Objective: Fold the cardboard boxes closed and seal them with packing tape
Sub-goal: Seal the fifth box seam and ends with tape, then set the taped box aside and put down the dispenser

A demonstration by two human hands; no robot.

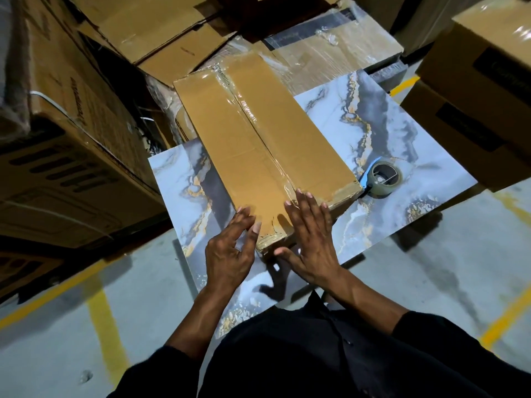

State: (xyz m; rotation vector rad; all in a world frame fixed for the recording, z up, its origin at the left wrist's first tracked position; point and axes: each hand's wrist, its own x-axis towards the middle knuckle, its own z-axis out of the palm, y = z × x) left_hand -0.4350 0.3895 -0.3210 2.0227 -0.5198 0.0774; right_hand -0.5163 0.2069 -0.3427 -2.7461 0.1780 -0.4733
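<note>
The long cardboard box (258,145) lies flat on the marbled slab (402,133), running from the slab's near edge toward its far left corner and overhanging the far edge. Its top flaps are folded shut, and a glossy strip of clear tape (255,122) runs the length of the centre seam.

My left hand (230,254) sits at the box's near left corner, fingers straight and slightly spread, fingertips touching the top edge there. My right hand (310,237) lies flat on the near end of the box, fingers extended and apart, pressing on the taped seam, while the thumb reaches down over the near end face. Neither hand is curled around anything.

The roll of packing tape (383,179) lies on the slab just beside the box's near right corner, with a blue piece attached on its left side.

Printed cartons (66,156) are stacked to the left of the slab, more flattened cardboard (161,27) lies beyond it, and further cartons (474,110) stand to the right. Yellow lines (103,326) mark the grey floor.
</note>
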